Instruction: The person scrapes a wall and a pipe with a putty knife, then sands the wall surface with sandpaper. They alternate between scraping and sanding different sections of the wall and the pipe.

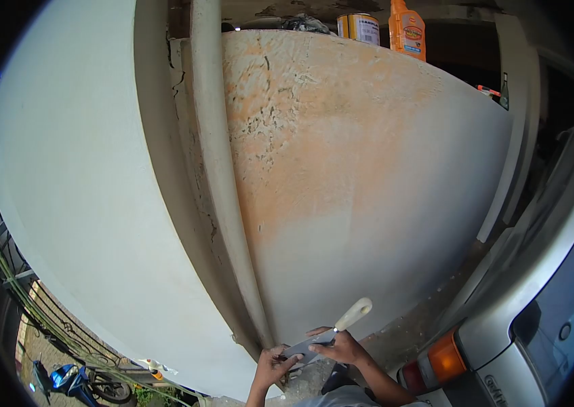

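We have the putty knife (326,336) low before the patchy wall (341,176), its pale handle (354,314) slanting up rightward; our right hand (341,347) is clamped on the blade (307,344); our left hand (272,366) touches its lower end, whether gripping we cannot tell.

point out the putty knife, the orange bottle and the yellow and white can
Putty knife (323,338): head view, on the blade.
Orange bottle (408,37): head view, on the front label.
Yellow and white can (360,29): head view, on the labelled side.
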Tool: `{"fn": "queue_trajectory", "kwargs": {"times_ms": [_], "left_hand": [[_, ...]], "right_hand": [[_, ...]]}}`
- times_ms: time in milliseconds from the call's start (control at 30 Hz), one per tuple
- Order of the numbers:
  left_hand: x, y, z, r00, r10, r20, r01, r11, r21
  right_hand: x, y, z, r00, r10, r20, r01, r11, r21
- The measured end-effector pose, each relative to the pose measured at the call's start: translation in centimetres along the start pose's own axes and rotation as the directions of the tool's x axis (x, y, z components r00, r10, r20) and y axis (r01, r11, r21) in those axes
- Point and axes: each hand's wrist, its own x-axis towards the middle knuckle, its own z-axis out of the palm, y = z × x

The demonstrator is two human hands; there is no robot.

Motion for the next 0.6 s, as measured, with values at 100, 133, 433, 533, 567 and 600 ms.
{"fn": "queue_trajectory", "kwargs": {"times_ms": [100,133,433,533,567,600], "left_hand": [[-0.1,0.9,1.2,0.989,-0.054,-0.141,0.032,0.987,-0.155],[0.0,1.2,1.6,0.981,-0.059,-0.187,0.023,0.982,-0.19],[-0.5,-2.6,3.5,0.879,-0.321,-0.353,0.071,0.819,-0.569],[-1.4,-4.8,4.0,0.845,-0.385,-0.37,0.157,0.841,-0.518],[-1.5,-5.0,4.2,0.835,-0.404,-0.374,0.18,0.842,-0.509],[-1.4,-5.1,4.2,0.84,-0.372,-0.394,0.169,0.871,-0.462]], "right_hand": [[1.0,-0.5,-0.3,1.0,-0.017,0.014,0.015,0.994,0.107],[1.6,-0.6,-0.4,0.998,-0.051,0.031,0.048,0.995,0.089],[7.6,-6.6,-4.6,0.972,-0.232,0.039,0.23,0.972,0.053],[10.5,-9.6,-5.8,0.91,-0.405,0.089,0.411,0.909,-0.066],[11.6,-10.7,-6.2,0.879,-0.467,0.1,0.475,0.876,-0.086],[12.6,-12.5,-6.4,0.85,-0.519,0.092,0.527,0.842,-0.114]]}}
